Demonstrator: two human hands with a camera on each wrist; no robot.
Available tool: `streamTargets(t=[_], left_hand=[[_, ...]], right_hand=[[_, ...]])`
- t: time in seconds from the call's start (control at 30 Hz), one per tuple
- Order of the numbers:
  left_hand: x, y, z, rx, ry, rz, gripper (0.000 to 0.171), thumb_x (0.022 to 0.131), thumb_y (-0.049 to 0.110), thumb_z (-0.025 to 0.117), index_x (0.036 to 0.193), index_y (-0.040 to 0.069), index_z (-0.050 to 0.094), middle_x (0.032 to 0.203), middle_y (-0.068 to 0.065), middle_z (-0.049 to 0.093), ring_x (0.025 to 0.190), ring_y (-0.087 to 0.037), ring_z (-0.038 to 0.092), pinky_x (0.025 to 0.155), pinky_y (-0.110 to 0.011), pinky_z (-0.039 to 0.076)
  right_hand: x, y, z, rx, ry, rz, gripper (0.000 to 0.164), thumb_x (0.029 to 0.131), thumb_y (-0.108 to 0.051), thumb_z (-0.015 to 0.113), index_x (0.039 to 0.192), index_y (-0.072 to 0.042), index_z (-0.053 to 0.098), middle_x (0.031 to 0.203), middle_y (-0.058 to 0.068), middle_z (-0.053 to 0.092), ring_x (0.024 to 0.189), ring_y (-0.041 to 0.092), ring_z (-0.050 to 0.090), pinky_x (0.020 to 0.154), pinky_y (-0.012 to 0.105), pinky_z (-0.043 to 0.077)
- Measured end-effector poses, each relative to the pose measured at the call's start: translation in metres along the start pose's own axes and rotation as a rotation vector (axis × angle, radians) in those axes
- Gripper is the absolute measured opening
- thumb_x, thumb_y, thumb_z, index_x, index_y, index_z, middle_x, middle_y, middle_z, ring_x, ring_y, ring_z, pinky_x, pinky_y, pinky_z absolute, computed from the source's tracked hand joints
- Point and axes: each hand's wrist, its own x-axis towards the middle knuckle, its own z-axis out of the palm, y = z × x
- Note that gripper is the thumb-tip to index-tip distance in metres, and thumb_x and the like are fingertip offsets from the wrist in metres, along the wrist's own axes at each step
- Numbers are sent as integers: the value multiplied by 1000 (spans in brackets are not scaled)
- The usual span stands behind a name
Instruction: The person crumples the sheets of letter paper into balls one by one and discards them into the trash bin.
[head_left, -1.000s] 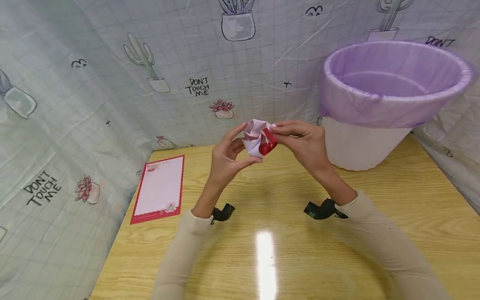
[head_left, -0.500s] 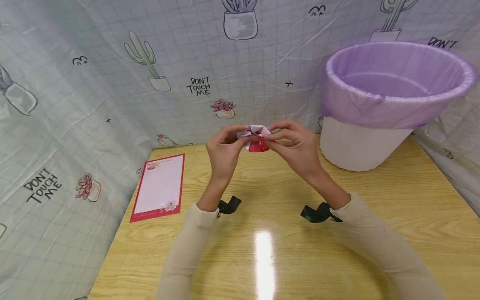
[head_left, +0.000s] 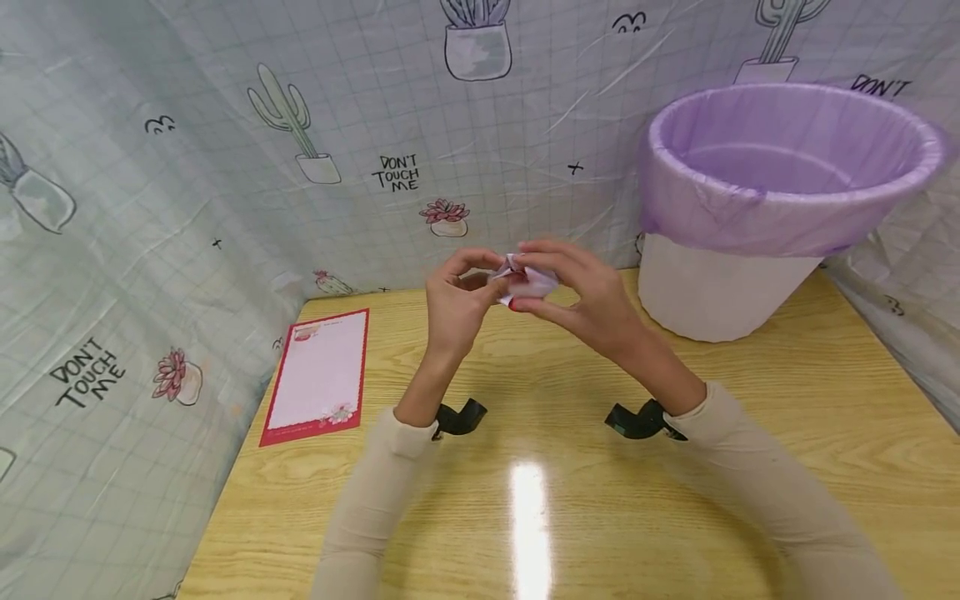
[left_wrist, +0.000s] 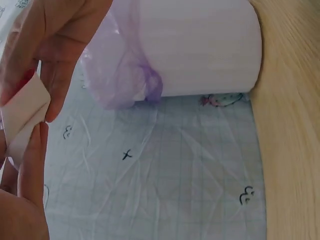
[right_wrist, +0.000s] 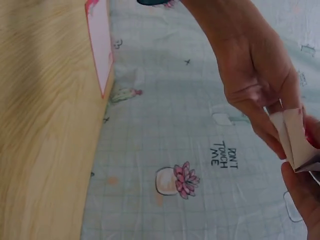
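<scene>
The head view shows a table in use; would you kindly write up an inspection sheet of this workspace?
Surface: light wood-grain table, showing a bright reflection.
Job's things: folded white-and-red paper piece, its shape partly hidden.
Clutter: flat rectangular white paper sheet with red border; round white bin with purple plastic liner.
Grip: left hand and right hand both hold the folded paper.
Cables: nothing seen.
Surroundings: pale grid-patterned curtain printed with potted plants.

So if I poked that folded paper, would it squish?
Probably: the folded paper shows thin edges, so a hard poke could crumple it. Its creases may make it stiffer than the flat sheet. It's likely light, since only paper shows.
</scene>
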Motion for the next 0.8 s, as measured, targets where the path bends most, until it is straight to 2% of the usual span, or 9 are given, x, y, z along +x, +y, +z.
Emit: streamTargets(t=[0.07,0.17,0.3,0.37,0.43,0.5,0.6,0.7,0.8], left_hand=[[-1,0,2,-26,-20,-21,19,85,-14,74,100,-5,69,99,-7,69,79,-15,72,67,-31,63],[-3,-2,1,-81,-82,-50,23,86,-15,72,106,-4,70,109,-10,68,90,-19,72,72,-33,63],[-6,-6,-6,-128,-260,-60,47,84,-19,72,129,-8,62,130,-14,62,112,-24,68,88,-38,60],[-7,-10,-10,-90,-351,-10,63,79,-21,75,138,-10,55,140,-17,57,123,-26,62,96,-41,57],[-7,-14,-12,-9,-408,90,73,75,-20,79,142,-11,50,144,-20,53,128,-27,57,101,-44,54],[-7,-18,-13,91,-412,217,73,75,-13,82,141,-11,51,143,-23,54,129,-28,55,102,-45,52],[-6,-22,-11,195,-355,359,66,80,9,85,136,-11,56,135,-25,59,123,-29,59,99,-44,53],[-6,-21,-6,186,-316,398,71,83,27,80,135,-13,56,132,-27,59,122,-28,58,100,-41,53],[-7,-19,-1,135,-302,383,70,88,29,74,136,-17,52,130,-30,54,121,-26,57,101,-37,53]], right_hand=[[1,0,-1,-8,31,29,48,75,-3,88,121,-3,72,122,11,71,110,22,69,91,15,53],[2,0,-3,67,70,104,40,76,2,86,114,-2,75,111,9,76,99,19,72,84,16,56],[3,3,-9,172,119,250,36,76,3,86,110,-4,77,102,9,77,91,13,73,80,20,59],[2,4,-12,203,133,321,35,76,2,86,110,-5,78,100,8,77,88,10,73,78,20,59],[2,4,-14,240,131,379,35,77,1,87,110,-6,78,101,9,77,87,10,73,77,21,59],[1,4,-16,280,118,429,35,79,-1,86,112,-6,78,103,8,77,86,12,73,76,21,59],[2,3,-16,340,98,503,35,80,-4,86,114,-7,77,104,4,77,83,15,71,71,21,58],[3,3,-13,416,97,551,37,80,-4,87,115,-6,77,104,2,77,81,18,69,67,21,57],[4,1,-7,438,106,545,36,80,-1,85,115,-3,76,105,5,77,83,16,71,66,21,56]])
